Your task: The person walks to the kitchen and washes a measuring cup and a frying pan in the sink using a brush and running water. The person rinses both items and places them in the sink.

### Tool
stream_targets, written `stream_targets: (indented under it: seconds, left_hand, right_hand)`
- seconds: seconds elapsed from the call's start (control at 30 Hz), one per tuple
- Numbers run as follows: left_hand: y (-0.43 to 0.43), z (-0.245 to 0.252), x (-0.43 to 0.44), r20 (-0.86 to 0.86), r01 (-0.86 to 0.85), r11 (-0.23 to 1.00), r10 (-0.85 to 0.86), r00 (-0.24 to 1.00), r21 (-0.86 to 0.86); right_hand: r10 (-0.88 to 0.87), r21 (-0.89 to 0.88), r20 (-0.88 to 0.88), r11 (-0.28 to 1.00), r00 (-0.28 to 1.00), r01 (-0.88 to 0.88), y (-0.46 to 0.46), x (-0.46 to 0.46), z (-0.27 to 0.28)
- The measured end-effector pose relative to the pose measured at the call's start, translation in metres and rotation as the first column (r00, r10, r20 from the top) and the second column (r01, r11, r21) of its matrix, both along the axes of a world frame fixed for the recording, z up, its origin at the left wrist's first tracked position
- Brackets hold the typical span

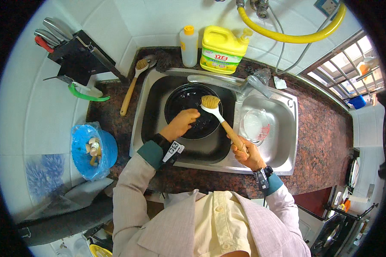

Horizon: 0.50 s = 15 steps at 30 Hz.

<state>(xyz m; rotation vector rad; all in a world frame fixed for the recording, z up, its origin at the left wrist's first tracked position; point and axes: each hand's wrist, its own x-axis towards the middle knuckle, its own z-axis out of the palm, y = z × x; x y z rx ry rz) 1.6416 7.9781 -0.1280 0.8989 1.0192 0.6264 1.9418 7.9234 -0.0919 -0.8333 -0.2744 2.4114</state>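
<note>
My right hand (248,152) grips the wooden handle of a dish brush (226,123), its bristles tilted up over the right side of a round black pan (193,128). The pan lies in the larger left basin of a steel double sink (183,154), with wet glints on its dark surface. Over the pan's lower left part is my left hand (181,123), fingers loosely curled and partly blurred; whether it touches the pan or holds anything cannot be told. A clear measuring cup with red markings (254,125) sits in the smaller right basin.
The faucet (215,82) reaches over the left basin. Behind the sink stand a white bottle (189,48) and a yellow detergent jug (223,51). Left are a second brush (130,93), a knife rack (80,57) and a blue lined bin (111,151). A yellow hose (286,38) hangs above.
</note>
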Motion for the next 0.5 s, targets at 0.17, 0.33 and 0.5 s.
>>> stream_targets:
  seconds: [0.17, 0.33, 0.5]
  left_hand:
    - [-0.015, 0.016, 0.019, 0.383, -0.057, 0.998, 0.050, 0.923, 0.007]
    - [-0.017, 0.022, 0.031, 0.510, -0.285, 0.957, 0.268, 0.817, -0.047]
    - [-0.017, 0.022, 0.042, 0.381, -0.457, 0.878, 0.377, 0.844, 0.144]
  right_hand:
    - [0.020, 0.036, -0.001, 0.999, 1.000, -0.020, -0.017, -0.021, -0.003]
    - [0.064, 0.052, 0.153, 0.996, 0.986, -0.073, -0.016, -0.030, -0.008]
    - [0.098, 0.077, 0.010, 0.992, 0.995, -0.099, -0.011, -0.021, -0.008]
